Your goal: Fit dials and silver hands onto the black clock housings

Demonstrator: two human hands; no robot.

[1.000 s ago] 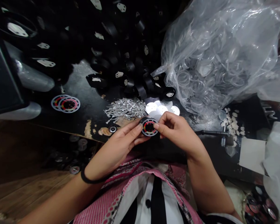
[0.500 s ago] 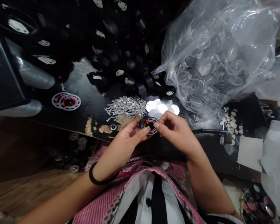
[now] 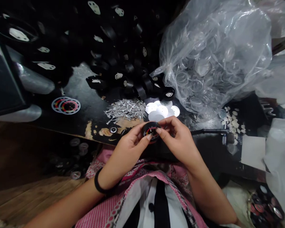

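A round black gauge [image 3: 150, 128] with a red, yellow and white dial is held between both hands near the table's front edge. My left hand [image 3: 135, 141] closes around its left side, the thumb resting on the dial. From the right, my right hand [image 3: 174, 134] grips the rim, with its thumb on the dial's edge. Just beyond the gauge lie white discs [image 3: 161, 110] and a heap of small grey pointers [image 3: 125, 110]. Two printed dial plates [image 3: 70, 106] overlap on the table at the left. Fingers hide part of the gauge's face.
Black round housings [image 3: 130, 68] with pale tabs crowd the back. A clear plastic bag [image 3: 211, 60] full of transparent rings stands at the right. A dark screwdriver-like tool [image 3: 210, 131], small pale pieces [image 3: 234, 122] and a white card [image 3: 253, 152] lie at the right.
The gauge has tilted, so more of its black side wall shows and less of its dial. My right fingers have moved further around the rim. The whole view has shifted slightly.
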